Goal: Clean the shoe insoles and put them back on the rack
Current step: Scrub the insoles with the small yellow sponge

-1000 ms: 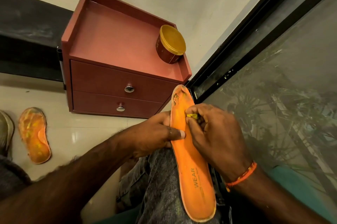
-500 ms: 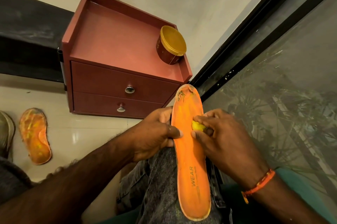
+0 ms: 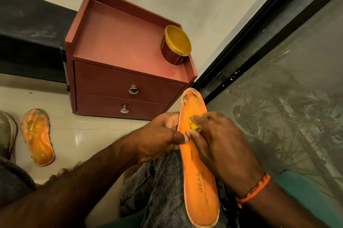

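1. the right hand (image 3: 220, 140) has slid its yellow wad (image 3: 193, 126) down from the orange insole (image 3: 199, 172) toe toward midfoot.
2. its fingers curl, pinching the wad; the left hand (image 3: 159, 138) grips the insole's edge over the knee.
3. scrubbing underway; next, likely the heel, then the second insole (image 3: 38, 137) on the floor.

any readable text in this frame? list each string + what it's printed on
"WEAR": printed lengthwise near the heel end of the orange insole lying on the person's lap.
A line of finer print beside "WEAR" on the same insole: too small to read.
Label on the side of the round tub with the yellow lid on the red cabinet: markings too small and blurred to read.
Second insole on the floor: no text legible.
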